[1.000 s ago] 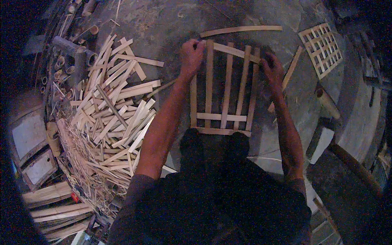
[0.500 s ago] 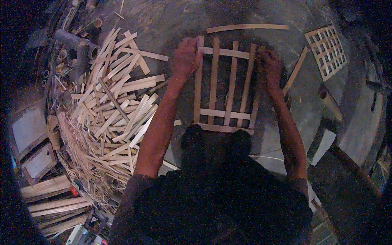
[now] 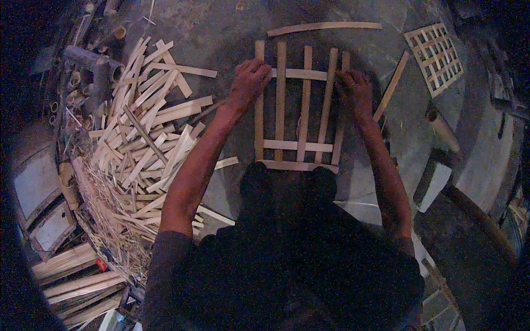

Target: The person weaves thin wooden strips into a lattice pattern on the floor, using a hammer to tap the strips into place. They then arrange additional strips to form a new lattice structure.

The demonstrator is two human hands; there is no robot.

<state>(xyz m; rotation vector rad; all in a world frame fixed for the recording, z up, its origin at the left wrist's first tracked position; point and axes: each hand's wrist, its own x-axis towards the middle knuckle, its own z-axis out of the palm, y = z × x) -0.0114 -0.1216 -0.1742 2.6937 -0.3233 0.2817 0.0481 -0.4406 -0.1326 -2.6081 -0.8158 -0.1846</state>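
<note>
In front of me on the floor lies an open lattice of pale wood or bamboo slats (image 3: pixel 279 110), several lengthwise ones with crosspieces woven through. Its upper cross slat (image 3: pixel 295 73) runs between my hands. My left hand (image 3: pixel 248 85) has its fingers curled over that slat's left end, beside the outermost lengthwise slat. At the other end my right hand (image 3: pixel 355 91) is bent round the slat, its fingertips partly in shadow. Nearer me are a lower cross slat (image 3: pixel 290 145) and the near-edge slat (image 3: pixel 292 165), which touches two dark shapes, seemingly my feet.
A big heap of loose slats (image 3: pixel 160 127) spreads on the left, with shavings (image 3: pixel 110 204) beside it. A finished-looking woven grid (image 3: pixel 435 59) lies far right. Single slats lie beyond the lattice (image 3: pixel 326 26) and right of it (image 3: pixel 392 85). A tube-like piece (image 3: pixel 441 129) rests at right.
Both hands have drawn the upper cross slat toward me, so more of the lengthwise slats' far ends shows beyond it. The whole view has shifted slightly.
</note>
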